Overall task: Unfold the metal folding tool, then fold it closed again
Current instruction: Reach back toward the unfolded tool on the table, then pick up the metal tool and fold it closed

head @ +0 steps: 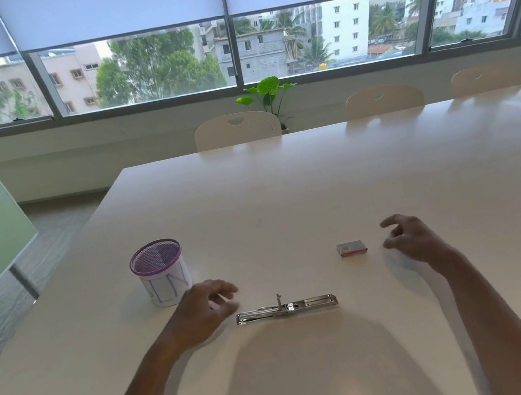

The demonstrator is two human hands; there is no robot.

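The metal folding tool (286, 309) lies flat on the white table (287, 199), stretched out left to right, with one small part sticking straight up near its middle. My left hand (203, 306) hovers just left of the tool's left end, fingers loosely curled and apart, holding nothing; whether a fingertip touches the tool is unclear. My right hand (410, 237) is well to the right and farther back, also empty with fingers spread, apart from the tool.
A purple mesh cup (161, 271) wrapped in white paper stands behind my left hand. A small box (351, 248) lies just left of my right hand. Chairs (236, 129) line the table's far side, under the window.
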